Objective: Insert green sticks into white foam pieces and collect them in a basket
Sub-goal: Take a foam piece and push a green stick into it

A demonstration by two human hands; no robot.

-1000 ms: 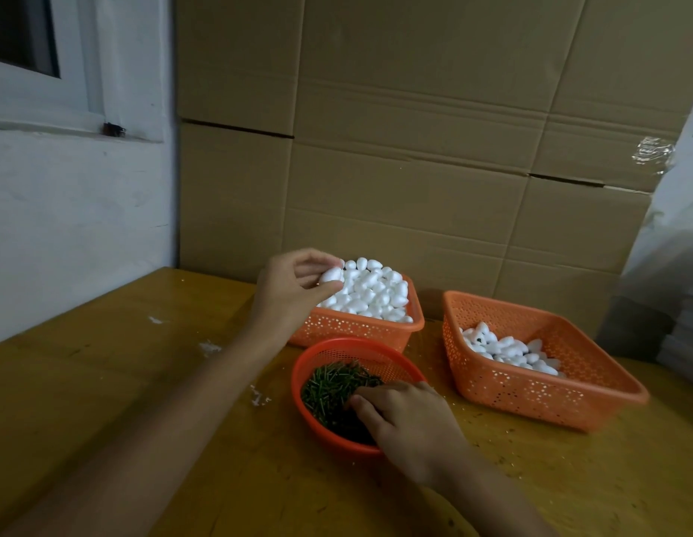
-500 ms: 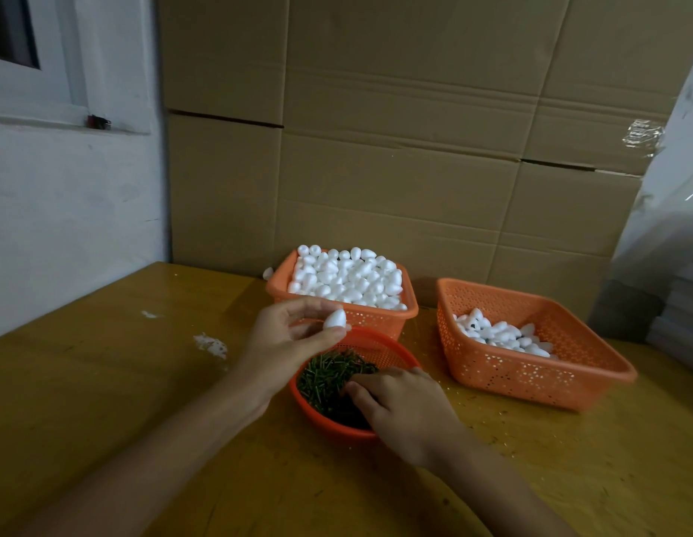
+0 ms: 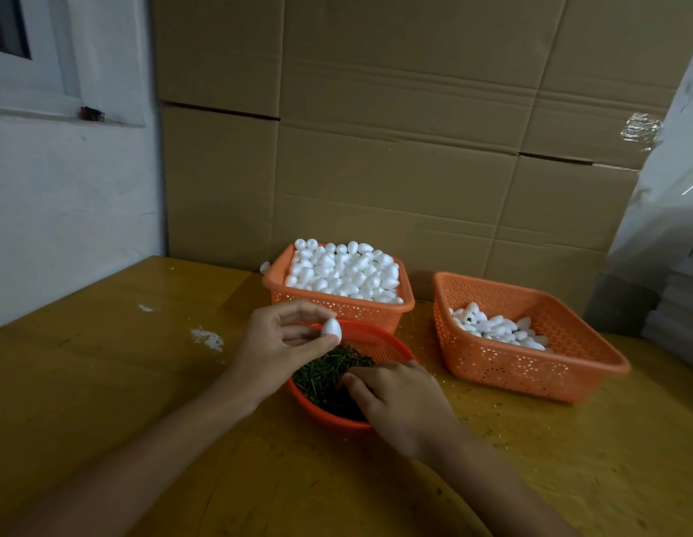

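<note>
Right hand (image 3: 399, 405) covers green sticks (image 3: 317, 375); cardboard boxes (image 3: 375, 168) behind.

The piece (image 3: 331, 329) I hold is white, like the foam (image 3: 343, 271) in my orange basket (image 3: 370, 312), whose wall is dotted with small holes. Sticks (image 3: 323, 375) dark green, bowl (image 3: 379, 337) red-orange, table (image 3: 104, 381) yellow-brown.

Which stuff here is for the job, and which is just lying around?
For the job: foam piece in the left hand, green sticks, round bowl, full foam basket, collecting basket.
Just lying about: cardboard boxes, white crumbs, stray foam piece.
</note>
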